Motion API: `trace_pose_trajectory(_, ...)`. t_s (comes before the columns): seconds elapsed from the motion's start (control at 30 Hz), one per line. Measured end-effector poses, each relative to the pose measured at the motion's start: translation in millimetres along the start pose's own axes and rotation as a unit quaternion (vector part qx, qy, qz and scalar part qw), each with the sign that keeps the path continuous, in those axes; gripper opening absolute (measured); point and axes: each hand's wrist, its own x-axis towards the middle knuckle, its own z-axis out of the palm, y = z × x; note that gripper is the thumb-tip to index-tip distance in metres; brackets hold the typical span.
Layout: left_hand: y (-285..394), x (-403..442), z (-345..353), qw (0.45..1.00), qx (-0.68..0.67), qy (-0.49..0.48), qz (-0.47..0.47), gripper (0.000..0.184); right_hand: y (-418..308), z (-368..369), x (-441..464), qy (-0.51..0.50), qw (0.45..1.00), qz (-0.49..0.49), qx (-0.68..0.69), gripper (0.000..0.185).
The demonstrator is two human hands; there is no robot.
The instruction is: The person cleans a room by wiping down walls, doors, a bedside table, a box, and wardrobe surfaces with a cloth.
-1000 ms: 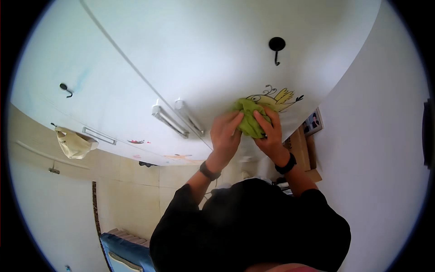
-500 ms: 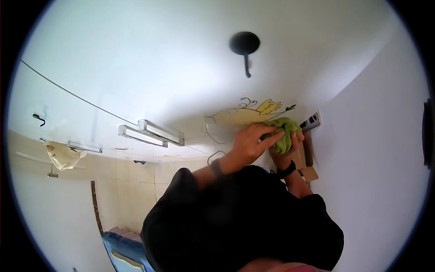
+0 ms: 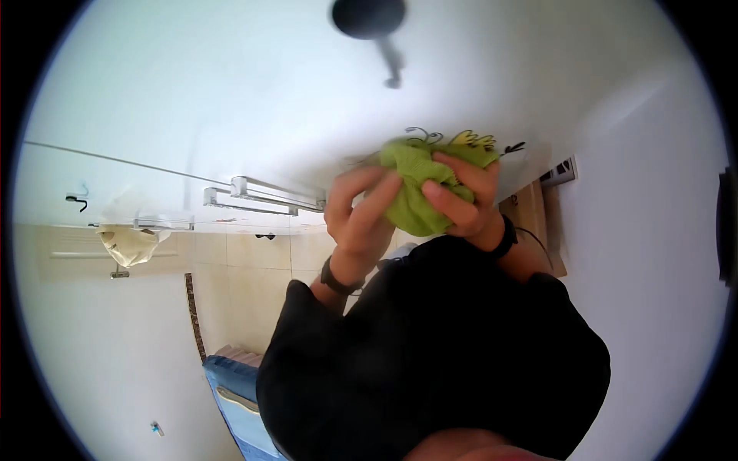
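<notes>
A green cloth (image 3: 415, 188) is bunched between my two hands, close to the white cabinet door (image 3: 254, 92). My left hand (image 3: 361, 211) grips its left side with bent fingers. On the right side, my right hand (image 3: 465, 196) has its fingers and thumb pressed into the folds. Behind the cloth, a drawn yellow bird (image 3: 473, 140) on the door is partly covered; its wing, curls and tail tip show. Whether the cloth touches the door cannot be made out.
A black hook (image 3: 369, 17) sticks out from the door above my hands. Two metal handles (image 3: 269, 196) are to the left. Farther left hangs a cream bag (image 3: 131, 244). A cardboard box (image 3: 530, 219) and a picture frame (image 3: 563, 172) stand at the right.
The cloth and both hands have moved left and up in the view, over the bird drawing. My hands have spread apart on the cloth, and the view has shifted closer to the door.
</notes>
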Motion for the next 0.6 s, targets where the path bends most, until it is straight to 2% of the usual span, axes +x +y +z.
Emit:
trace_pose_trajectory(0.1,11.7,15.1,19.8,0.999,-0.012,-0.030,0.035,0.040,15.7,-29.8,9.6,0.008,1.000,-0.005,0.014,0.032)
trace_pose_trajectory(0.27,28.7,11.7,70.5,0.983,-0.078,-0.145,0.086,0.037,44.8,-62.6,-57.7,0.104,0.985,0.031,-0.132,0.053)
trace_pose_trajectory(0.37,33.4,-12.2,96.4,0.975,-0.090,-0.189,0.081,0.038,47.2,-72.1,-123.8,0.138,0.969,0.130,-0.161,0.062)
trace_pose_trajectory(0.4,34.1,-19.9,100.2,0.973,-0.096,-0.198,0.071,0.038,41.4,-71.9,-131.3,0.135,0.962,0.164,-0.170,0.065)
trace_pose_trajectory(0.5,28.8,-52.0,105.9,0.960,-0.099,-0.259,0.025,0.040,32.3,-81.3,-158.0,0.055,0.956,0.186,-0.222,0.072)
trace_pose_trajectory(0.6,17.8,-83.8,101.7,0.941,-0.078,-0.327,-0.021,0.041,24.8,-74.0,-187.7,0.027,0.950,0.198,-0.238,0.068)
